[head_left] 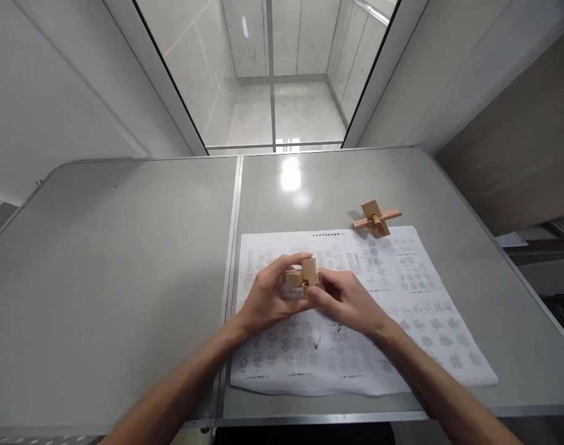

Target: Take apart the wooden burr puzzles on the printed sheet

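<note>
Between my two hands is a small wooden interlocking puzzle [308,270] of light, blocky pieces that cross one another. My left hand [268,293] curls round it from the left, index finger over the top and thumb underneath. From the right, my right hand [351,300] grips its lower right side, the thumb pressed on the front. Parts of the puzzle are hidden behind my fingers. Beneath both hands lies a large printed sheet [384,364] covered with small assembly diagrams and text.
Past the sheet's top edge rests another wooden assembly of crossed pieces [377,218], browner in colour. The grey table [147,259] has a metal seam [233,228] running front to back. A glass-paned frame [273,111] stands behind the table.
</note>
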Available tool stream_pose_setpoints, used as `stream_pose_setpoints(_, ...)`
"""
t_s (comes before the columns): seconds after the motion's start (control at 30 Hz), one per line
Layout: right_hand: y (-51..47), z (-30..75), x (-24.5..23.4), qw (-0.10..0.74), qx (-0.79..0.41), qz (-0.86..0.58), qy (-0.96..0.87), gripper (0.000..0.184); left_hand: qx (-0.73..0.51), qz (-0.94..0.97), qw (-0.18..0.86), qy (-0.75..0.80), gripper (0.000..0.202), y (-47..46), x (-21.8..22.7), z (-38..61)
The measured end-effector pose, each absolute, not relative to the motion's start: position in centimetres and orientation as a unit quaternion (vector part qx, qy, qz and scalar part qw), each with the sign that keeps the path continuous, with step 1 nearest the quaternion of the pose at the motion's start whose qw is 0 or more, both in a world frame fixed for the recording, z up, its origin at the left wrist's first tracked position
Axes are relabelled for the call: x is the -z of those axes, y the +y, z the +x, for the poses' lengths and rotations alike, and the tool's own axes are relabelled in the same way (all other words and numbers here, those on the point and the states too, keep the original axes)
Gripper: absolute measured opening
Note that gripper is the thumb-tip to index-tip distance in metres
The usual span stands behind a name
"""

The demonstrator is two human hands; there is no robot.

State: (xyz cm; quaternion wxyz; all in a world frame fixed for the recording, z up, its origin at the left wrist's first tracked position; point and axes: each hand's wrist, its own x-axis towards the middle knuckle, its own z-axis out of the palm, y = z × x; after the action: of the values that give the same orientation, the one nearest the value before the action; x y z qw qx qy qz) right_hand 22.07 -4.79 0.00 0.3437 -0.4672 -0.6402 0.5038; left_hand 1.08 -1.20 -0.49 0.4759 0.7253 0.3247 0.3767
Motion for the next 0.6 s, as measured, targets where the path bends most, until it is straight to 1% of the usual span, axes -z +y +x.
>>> stream_pose_setpoints(0.07, -4.77, 22.09, -0.18, 0.337, -0.517, -0.476, -0.626, 0.045, -0.375, 0.713, 0.495, 0.324, 0.068, -1.15, 0.34, 0.99)
stream_pose_setpoints(0.13, -4.73, 22.12, -0.30, 0.336, -0.526, -0.487, -0.611, 0.043, -0.365, 0.685, 0.542, 0.322, 0.075, -1.02, 0.18, 0.82)
stream_pose_setpoints(0.17, -4.71, 22.14, -0.33, 0.337, -0.529, -0.491, -0.605, 0.042, -0.362, 0.666, 0.568, 0.321, 0.075, -0.94, 0.12, 0.72)
stream_pose_setpoints(0.3, -4.65, 22.28, -0.33, 0.346, -0.535, -0.501, -0.586, 0.041, -0.358, 0.591, 0.650, 0.316, 0.057, -0.64, 0.07, 0.46)
stream_pose_setpoints(0.37, -4.65, 22.32, -0.32, 0.350, -0.537, -0.506, -0.577, 0.041, -0.345, 0.568, 0.678, 0.315, 0.055, -0.61, 0.07, 0.51)
stream_pose_setpoints(0.5, -4.66, 22.39, -0.23, 0.382, -0.525, -0.513, -0.562, 0.036, -0.357, 0.522, 0.700, 0.333, 0.060, -0.78, 0.07, 0.78)
stream_pose_setpoints(0.6, -4.66, 22.53, 0.01, 0.421, -0.503, -0.522, -0.546, 0.034, -0.412, 0.495, 0.674, 0.362, 0.066, -0.79, 0.27, 0.85)
